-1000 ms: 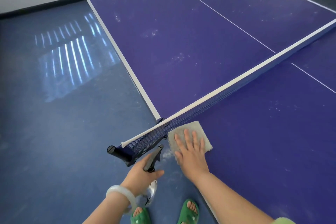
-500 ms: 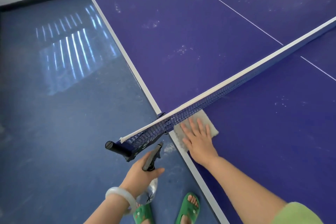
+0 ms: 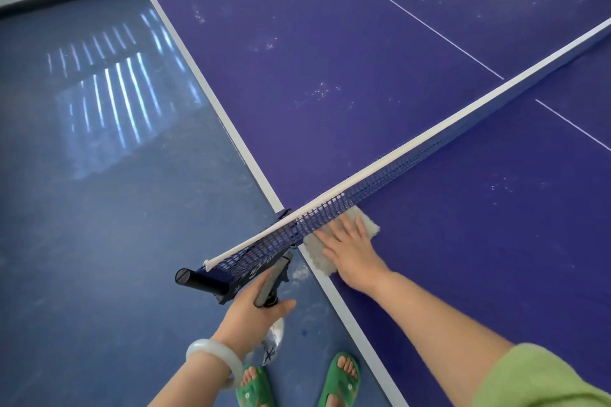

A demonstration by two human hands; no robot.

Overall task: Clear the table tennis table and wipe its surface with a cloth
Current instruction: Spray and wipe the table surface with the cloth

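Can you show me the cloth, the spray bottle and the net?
cloth point(image 3: 318, 253): head view, its uncovered left part.
spray bottle point(image 3: 273, 277): head view, its dark trigger head.
net point(image 3: 264, 246): head view, its blue mesh.

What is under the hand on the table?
A grey cloth lies under the right hand, flat on the blue table beside the net. The hand covers its middle, so any dirt beneath cannot be seen.

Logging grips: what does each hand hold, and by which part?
The left hand grips the spray bottle by its neck, under the dark trigger head. The right hand holds nothing: it lies flat, pressing the cloth on the table by the net.
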